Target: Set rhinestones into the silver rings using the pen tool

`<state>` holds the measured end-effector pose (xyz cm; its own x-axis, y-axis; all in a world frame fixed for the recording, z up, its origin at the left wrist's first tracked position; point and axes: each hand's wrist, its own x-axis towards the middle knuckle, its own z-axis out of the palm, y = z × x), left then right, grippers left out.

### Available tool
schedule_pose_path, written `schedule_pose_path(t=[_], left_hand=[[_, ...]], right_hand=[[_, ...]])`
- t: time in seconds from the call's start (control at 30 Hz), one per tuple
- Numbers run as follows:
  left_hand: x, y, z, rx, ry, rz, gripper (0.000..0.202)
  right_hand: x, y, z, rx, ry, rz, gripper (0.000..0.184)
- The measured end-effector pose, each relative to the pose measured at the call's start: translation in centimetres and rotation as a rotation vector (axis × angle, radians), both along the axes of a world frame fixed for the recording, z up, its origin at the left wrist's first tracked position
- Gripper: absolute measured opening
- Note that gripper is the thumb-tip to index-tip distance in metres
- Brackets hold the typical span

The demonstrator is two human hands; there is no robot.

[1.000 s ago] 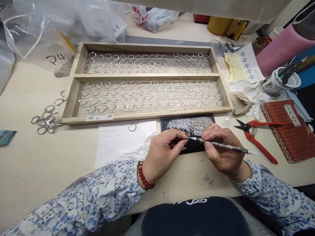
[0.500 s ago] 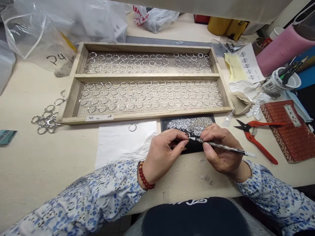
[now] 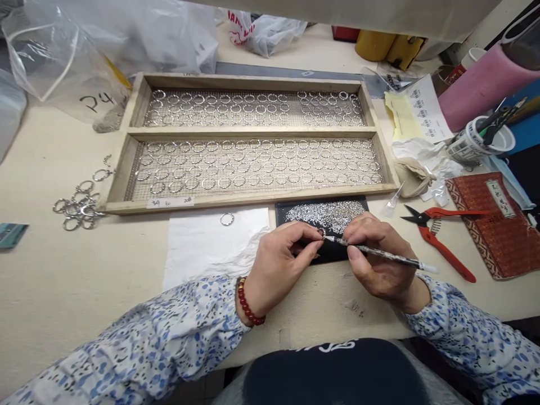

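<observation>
My left hand pinches a small metal ring between thumb and fingertips, just above a black tray heaped with tiny silver stones. My right hand grips a thin patterned pen-like tool, its white tip touching the ring. A single loose ring lies on a white sheet of paper to the left.
A two-row wooden frame with wire mesh holds several rows of rings behind my hands. A pile of rings lies at the left, red-handled snips and a red booklet at the right. Plastic bags crowd the back left.
Nearly nothing: the tool's rear end has shifted very slightly, while both hands stay at the ring over the black tray.
</observation>
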<state>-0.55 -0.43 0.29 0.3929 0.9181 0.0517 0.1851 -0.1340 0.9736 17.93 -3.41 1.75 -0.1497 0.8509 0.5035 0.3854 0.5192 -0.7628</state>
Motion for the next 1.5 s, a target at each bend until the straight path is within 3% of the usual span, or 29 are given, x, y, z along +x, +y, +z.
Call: schedule_pose_path(t=[0.5,0.7,1.13,1.3,1.5], left_hand=[[0.1,-0.3,-0.7,-0.054,-0.062,0.016,0.007],[0.2,-0.3,-0.6,-0.118,-0.107,0.028,0.006],[0.2,-0.3,-0.2,-0.150,-0.118,0.027,0.006],[0.3,-0.3,-0.3,-0.150,-0.130,0.025,0.005],[0.2,-0.3,-0.6,-0.131,-0.131,0.028,0.007]], right_hand=[[0.2,0.1,-0.2,-0.010,0.072,-0.073,0.022],[1.0,0.2,-1.0,-0.080,-0.060,-0.177,0.016],[1.2,0.4,-1.2,-0.091,-0.170,-0.191,0.013],[1.1,0.3,-1.0,-0.080,-0.102,-0.177,0.015],[0.5,0.1,-0.5,-0.063,0.145,-0.104,0.020]])
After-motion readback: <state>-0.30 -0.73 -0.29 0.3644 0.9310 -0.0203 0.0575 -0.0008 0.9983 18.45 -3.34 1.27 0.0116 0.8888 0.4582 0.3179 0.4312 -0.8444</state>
